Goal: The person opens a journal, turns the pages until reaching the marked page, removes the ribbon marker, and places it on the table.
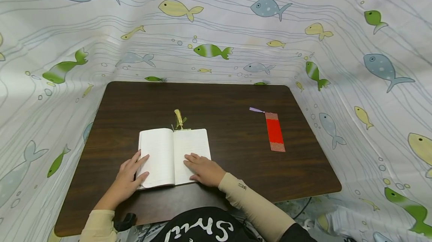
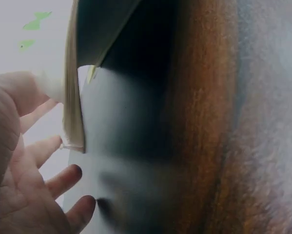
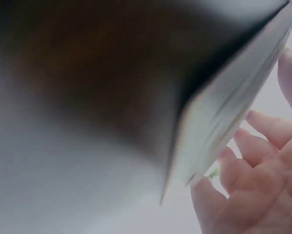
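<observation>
An open notebook [image 1: 157,155] with pale lined pages lies on the table, left of the middle. A yellow-gold tassel [image 1: 179,119] sticks out past its top edge near the spine; whatever it hangs from is mostly hidden. My left hand [image 1: 127,177] rests at the left page's outer edge, fingers spread and thumb on the lower part. Across the lower right page lies my right hand [image 1: 206,170], its fingers fairly straight and pointing left. Both wrist views show the page block from the side, with the left fingers [image 2: 63,181] and right fingers [image 3: 255,146] beside it.
A red bookmark [image 1: 274,131] with a purple tassel [image 1: 257,110] lies to the right on the dark wooden table [image 1: 236,103]. Fish-patterned white cloth [image 1: 226,28] surrounds the table. A black object [image 1: 125,222] sits by the left wrist at the front edge.
</observation>
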`<state>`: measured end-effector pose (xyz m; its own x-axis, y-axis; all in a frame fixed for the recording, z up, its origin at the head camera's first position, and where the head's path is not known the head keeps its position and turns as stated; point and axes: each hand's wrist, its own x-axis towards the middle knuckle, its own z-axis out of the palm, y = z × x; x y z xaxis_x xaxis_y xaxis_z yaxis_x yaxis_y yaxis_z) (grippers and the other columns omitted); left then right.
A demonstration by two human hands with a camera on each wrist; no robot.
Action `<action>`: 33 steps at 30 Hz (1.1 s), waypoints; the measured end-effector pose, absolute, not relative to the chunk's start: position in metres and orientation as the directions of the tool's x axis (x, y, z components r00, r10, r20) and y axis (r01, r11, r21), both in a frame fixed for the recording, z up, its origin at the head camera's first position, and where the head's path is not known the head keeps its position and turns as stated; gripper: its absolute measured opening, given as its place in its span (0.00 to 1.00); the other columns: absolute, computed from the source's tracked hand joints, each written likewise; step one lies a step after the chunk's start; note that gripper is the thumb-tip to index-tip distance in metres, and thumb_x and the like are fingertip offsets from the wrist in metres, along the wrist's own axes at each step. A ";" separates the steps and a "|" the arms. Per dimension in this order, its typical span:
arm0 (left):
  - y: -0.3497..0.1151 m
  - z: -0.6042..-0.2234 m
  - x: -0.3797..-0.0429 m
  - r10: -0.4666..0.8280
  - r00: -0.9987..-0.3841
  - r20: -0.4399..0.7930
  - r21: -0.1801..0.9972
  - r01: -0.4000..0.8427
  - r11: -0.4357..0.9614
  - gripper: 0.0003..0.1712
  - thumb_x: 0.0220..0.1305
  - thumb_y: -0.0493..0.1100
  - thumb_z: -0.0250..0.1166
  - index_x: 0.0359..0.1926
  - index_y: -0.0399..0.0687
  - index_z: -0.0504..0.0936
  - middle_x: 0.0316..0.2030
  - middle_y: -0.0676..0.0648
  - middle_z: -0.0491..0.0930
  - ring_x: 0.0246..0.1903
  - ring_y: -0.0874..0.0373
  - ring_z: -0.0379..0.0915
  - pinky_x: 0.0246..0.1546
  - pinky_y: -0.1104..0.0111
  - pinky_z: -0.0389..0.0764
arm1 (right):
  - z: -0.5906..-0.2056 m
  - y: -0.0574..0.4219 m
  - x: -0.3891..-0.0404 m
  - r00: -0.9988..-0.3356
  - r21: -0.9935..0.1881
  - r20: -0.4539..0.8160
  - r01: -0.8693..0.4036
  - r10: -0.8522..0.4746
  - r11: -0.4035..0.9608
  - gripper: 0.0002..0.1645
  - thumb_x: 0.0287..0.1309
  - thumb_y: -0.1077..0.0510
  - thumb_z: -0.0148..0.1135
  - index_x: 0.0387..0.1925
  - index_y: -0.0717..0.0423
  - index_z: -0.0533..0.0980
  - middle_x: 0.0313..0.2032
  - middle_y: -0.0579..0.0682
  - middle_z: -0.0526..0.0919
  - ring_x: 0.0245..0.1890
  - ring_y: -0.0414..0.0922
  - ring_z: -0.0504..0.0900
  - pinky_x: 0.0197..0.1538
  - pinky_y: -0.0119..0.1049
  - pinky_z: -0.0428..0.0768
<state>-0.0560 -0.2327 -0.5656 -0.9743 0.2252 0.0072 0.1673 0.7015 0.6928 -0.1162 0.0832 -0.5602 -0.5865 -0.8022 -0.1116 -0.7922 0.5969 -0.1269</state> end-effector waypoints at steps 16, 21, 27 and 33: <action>-0.235 -0.562 -0.052 0.219 -0.973 -0.073 0.629 0.125 0.767 0.45 0.63 0.60 0.62 0.75 0.52 0.55 0.76 0.37 0.38 0.67 0.24 0.37 0.50 0.25 0.46 | -0.556 0.124 -0.135 -0.760 -0.060 -0.171 -0.627 -0.627 0.776 0.59 0.44 0.32 0.65 0.73 0.56 0.57 0.74 0.50 0.55 0.74 0.48 0.53 0.69 0.55 0.61; -0.235 -0.563 -0.052 0.213 -0.974 -0.080 0.624 0.118 0.772 0.45 0.63 0.60 0.62 0.75 0.52 0.54 0.75 0.36 0.37 0.66 0.24 0.37 0.50 0.25 0.46 | -0.562 0.122 -0.136 -0.764 0.021 -0.051 -0.645 -0.643 0.764 0.53 0.44 0.31 0.64 0.69 0.53 0.65 0.71 0.50 0.62 0.72 0.50 0.59 0.66 0.59 0.62; -0.236 -0.561 -0.051 0.203 -0.975 -0.089 0.622 0.105 0.776 0.45 0.63 0.61 0.61 0.75 0.52 0.55 0.74 0.33 0.40 0.66 0.24 0.38 0.51 0.26 0.46 | -0.565 0.117 -0.136 -0.795 0.064 0.036 -0.602 -0.605 0.796 0.57 0.47 0.30 0.63 0.71 0.57 0.60 0.73 0.54 0.57 0.73 0.52 0.57 0.67 0.62 0.60; -0.236 -0.560 -0.050 0.200 -0.976 -0.091 0.618 0.102 0.779 0.45 0.64 0.61 0.61 0.75 0.52 0.55 0.73 0.30 0.42 0.66 0.23 0.39 0.51 0.26 0.46 | -0.564 0.105 -0.135 -0.812 -0.023 0.008 -0.584 -0.584 0.811 0.62 0.53 0.29 0.59 0.75 0.61 0.46 0.75 0.56 0.49 0.75 0.53 0.48 0.68 0.65 0.52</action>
